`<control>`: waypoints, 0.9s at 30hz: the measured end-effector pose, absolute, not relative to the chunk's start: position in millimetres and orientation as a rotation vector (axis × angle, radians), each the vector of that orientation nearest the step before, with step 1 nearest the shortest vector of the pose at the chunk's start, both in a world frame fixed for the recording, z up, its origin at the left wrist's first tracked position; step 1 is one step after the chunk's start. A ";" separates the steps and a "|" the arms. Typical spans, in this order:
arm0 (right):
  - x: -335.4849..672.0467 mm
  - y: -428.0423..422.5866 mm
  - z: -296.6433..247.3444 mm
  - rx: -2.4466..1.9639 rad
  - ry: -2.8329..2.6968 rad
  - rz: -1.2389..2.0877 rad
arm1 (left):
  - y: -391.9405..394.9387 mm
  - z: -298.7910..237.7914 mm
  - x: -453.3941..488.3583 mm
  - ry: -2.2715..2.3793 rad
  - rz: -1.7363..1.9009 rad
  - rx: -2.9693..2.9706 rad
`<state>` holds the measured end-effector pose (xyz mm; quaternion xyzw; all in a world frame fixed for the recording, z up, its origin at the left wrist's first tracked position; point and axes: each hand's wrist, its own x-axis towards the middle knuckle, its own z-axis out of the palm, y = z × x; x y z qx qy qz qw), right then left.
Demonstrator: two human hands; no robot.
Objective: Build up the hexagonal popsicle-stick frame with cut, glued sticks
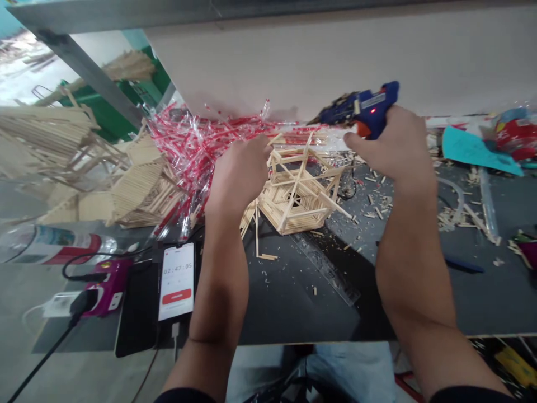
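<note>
In my right hand (398,140) is a blue hot glue gun (361,106), its small red light lit and its nozzle pointing left, above the far side of a wooden stick frame (300,196). That frame is many-sided, built of thin pale sticks, with spokes crossing over its middle. My left hand (243,173) is closed at its left upper edge, and a short thin wooden stick (274,139) pokes out from the fingertips. The back of the hand hides most of the fingers. Loose sticks (257,229) lie just below the frame.
Red-and-clear plastic wrappers (188,145) pile up behind my left hand, beside stacked stick pieces (138,184). A clear ruler (327,268) lies in front of the frame. At left are a phone (176,282), a purple power strip (111,285) and a bottle (59,243). Wood scraps litter the right.
</note>
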<state>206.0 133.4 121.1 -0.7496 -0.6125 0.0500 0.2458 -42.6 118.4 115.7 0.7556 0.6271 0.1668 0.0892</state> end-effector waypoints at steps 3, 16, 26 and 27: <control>187.8 136.3 111.3 -1.854 -1.861 0.113 | 118.4 117.2 -42.5 1.827 0.526 2.241; 188.2 151.9 84.7 -1.776 -2.013 0.058 | 119.2 117.9 -42.8 1.859 0.490 2.216; 189.2 154.2 83.0 -1.796 -2.031 0.051 | 121.8 112.2 -46.4 1.839 0.529 2.233; 190.8 155.5 82.2 -1.797 -2.040 0.042 | 121.9 112.0 -46.4 1.840 0.526 2.235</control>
